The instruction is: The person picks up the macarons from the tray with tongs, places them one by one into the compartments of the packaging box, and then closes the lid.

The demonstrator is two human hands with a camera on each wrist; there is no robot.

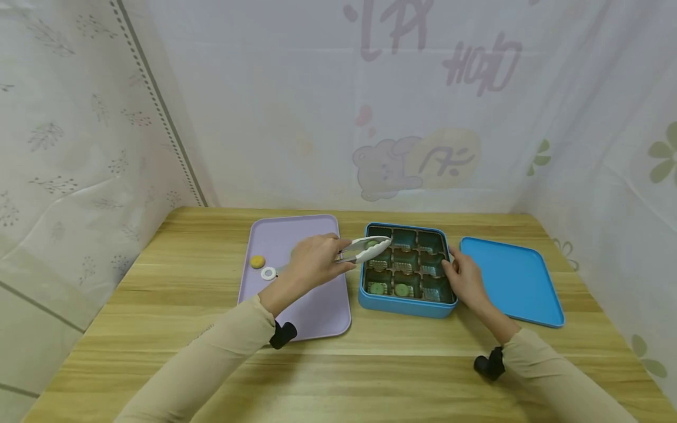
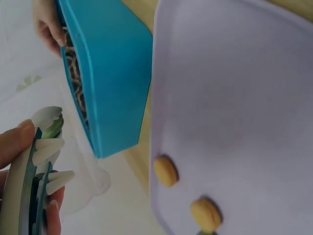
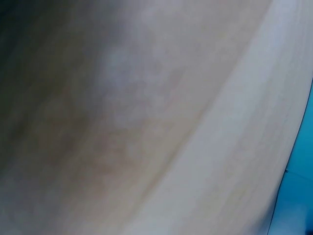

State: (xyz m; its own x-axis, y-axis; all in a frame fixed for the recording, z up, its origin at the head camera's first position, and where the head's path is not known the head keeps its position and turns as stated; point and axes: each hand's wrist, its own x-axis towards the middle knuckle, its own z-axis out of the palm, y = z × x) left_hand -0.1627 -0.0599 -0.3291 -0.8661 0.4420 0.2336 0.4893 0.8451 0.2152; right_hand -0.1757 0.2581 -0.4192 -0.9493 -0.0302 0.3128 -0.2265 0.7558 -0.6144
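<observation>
My left hand [image 1: 313, 261] grips a pair of tongs [image 1: 372, 252] with white scalloped tips. A green cookie [image 2: 53, 128] sits between those tips, above the back-left part of a blue box [image 1: 407, 305]. Inside the box is a dark tray of square compartments [image 1: 405, 262]. Two front compartments each hold a green cookie, one at the left [image 1: 377, 288] and another in the middle [image 1: 402, 290]. My right hand [image 1: 468, 282] holds the box's right wall, thumb at the rim. The right wrist view is mostly blurred.
A lilac tray [image 1: 322, 320] lies left of the box. On it are yellow cookies, one nearer the edge [image 2: 166, 171] and another beside it [image 2: 206, 215]. The tongs' white ring end [image 1: 268, 273] hangs over this tray. A blue lid [image 1: 515, 282] lies to the right.
</observation>
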